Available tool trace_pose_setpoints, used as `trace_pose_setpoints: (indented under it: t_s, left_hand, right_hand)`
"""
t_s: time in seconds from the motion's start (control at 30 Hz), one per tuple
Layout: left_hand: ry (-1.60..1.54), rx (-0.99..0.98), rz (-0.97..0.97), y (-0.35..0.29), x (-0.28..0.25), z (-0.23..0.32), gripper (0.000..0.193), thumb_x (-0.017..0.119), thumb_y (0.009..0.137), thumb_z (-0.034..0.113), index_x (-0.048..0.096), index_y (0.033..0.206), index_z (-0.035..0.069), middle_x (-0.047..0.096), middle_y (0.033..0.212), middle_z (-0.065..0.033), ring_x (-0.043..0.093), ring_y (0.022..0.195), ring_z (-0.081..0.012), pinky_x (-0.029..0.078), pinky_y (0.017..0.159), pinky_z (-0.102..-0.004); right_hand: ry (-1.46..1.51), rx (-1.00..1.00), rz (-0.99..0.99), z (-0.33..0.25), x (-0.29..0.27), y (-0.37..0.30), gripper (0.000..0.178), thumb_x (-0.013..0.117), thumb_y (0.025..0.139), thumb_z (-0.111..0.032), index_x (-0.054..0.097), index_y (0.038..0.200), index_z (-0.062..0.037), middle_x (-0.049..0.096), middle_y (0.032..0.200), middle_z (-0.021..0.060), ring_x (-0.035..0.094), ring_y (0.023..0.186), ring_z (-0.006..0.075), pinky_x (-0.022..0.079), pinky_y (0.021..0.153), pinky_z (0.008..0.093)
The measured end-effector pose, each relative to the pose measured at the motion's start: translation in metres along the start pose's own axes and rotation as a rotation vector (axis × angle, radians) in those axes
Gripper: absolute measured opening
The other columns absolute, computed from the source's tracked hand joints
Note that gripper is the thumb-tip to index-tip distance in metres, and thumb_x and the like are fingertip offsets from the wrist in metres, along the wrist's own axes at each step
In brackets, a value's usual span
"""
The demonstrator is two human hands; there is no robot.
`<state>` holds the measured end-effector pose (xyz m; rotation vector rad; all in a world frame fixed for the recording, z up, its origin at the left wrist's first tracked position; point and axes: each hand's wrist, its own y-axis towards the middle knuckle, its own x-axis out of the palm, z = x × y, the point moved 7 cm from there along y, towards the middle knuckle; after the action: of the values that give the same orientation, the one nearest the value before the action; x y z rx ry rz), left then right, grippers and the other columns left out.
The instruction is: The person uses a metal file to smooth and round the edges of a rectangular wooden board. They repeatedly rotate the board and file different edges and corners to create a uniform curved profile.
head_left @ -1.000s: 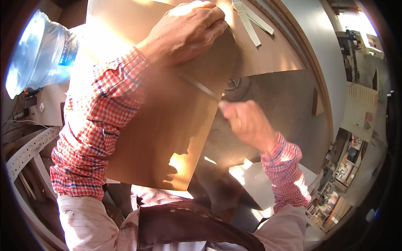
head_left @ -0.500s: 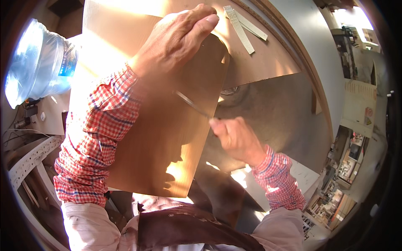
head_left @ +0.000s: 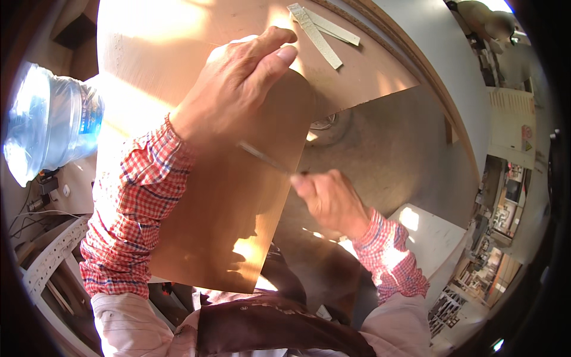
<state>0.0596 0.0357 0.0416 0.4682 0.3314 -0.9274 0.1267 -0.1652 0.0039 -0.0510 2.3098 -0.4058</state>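
A brown wood-grain board (head_left: 220, 238) with a rounded far end stretches away from my body. My left hand (head_left: 238, 83) grips that rounded end, thumb and fingers together over its edge; the fingertips are partly hidden. In my right hand (head_left: 333, 199), closed beside the board's right edge, is a slim metal file (head_left: 266, 158). Its blade reaches left across the board below my left wrist and is blurred by motion. The handle is mostly covered by my fingers.
Beyond the board lies a pale wooden panel (head_left: 380, 89) with two light strips (head_left: 318, 38) on it. A large clear water bottle (head_left: 56, 122) stands at the left. A white perforated frame (head_left: 56, 253) is at lower left; a person (head_left: 493, 27) shows at the far upper right.
The board, my left hand and the strips sit slightly lower or further left in the picture. My right hand and the file have shifted a little left. A person has come into view at upper right.
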Motion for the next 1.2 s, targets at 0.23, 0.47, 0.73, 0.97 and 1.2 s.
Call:
trace_pose_setpoints:
  t_s: [0.23,0.47,0.73,0.97,1.2]
  left_hand:
    - [0.001,-0.050,-0.026,0.000,0.001,-0.002,0.045,0.039,0.106,0.035,0.058,0.127,0.002,0.070,0.101,-0.0153,0.065,0.099,-0.0306,0.047,0.091,-0.0391]
    - [-0.024,-0.052,-0.029,-0.002,-0.001,-0.001,0.047,0.038,0.106,0.038,0.058,0.128,0.002,0.070,0.100,-0.0144,0.065,0.100,-0.0288,0.046,0.093,-0.0387]
    - [-0.153,-0.078,0.033,-0.006,-0.006,-0.006,0.049,0.037,0.107,0.039,0.057,0.130,0.001,0.070,0.102,-0.0148,0.065,0.101,-0.0236,0.046,0.094,-0.0355]
    - [-0.223,-0.074,0.044,-0.009,-0.011,-0.010,0.050,0.036,0.108,0.038,0.055,0.134,0.000,0.068,0.107,-0.0146,0.064,0.104,-0.0237,0.047,0.096,-0.0351]
    - [-0.210,-0.062,0.083,-0.006,-0.008,-0.004,0.050,0.037,0.108,0.037,0.054,0.134,-0.002,0.066,0.114,-0.0156,0.062,0.108,-0.0242,0.047,0.097,-0.0371]
  right_hand:
    - [-0.028,-0.103,0.215,0.024,-0.023,0.031,0.023,0.045,0.101,-0.019,0.054,0.092,0.0007,0.061,0.065,0.0163,0.061,0.060,0.0392,0.049,0.055,0.0418]
    - [-0.152,-0.115,0.110,0.017,-0.011,0.018,0.023,0.046,0.103,-0.019,0.057,0.095,-0.0008,0.062,0.069,0.0148,0.060,0.057,0.0362,0.046,0.055,0.0450]
    - [0.102,0.066,-0.016,-0.002,0.011,-0.006,0.053,0.047,0.105,-0.036,0.059,0.070,0.0016,0.054,0.067,0.0286,0.054,0.065,0.0495,0.043,0.059,0.0523]
    - [-0.236,0.013,0.152,0.026,-0.041,0.041,0.017,0.054,0.098,-0.015,0.062,0.105,-0.0018,0.060,0.076,0.0167,0.058,0.067,0.0392,0.047,0.059,0.0476]
    - [-0.484,-0.122,0.139,0.024,-0.046,0.031,0.021,0.048,0.103,-0.018,0.062,0.100,-0.0029,0.055,0.064,0.0187,0.055,0.061,0.0413,0.044,0.054,0.0460]
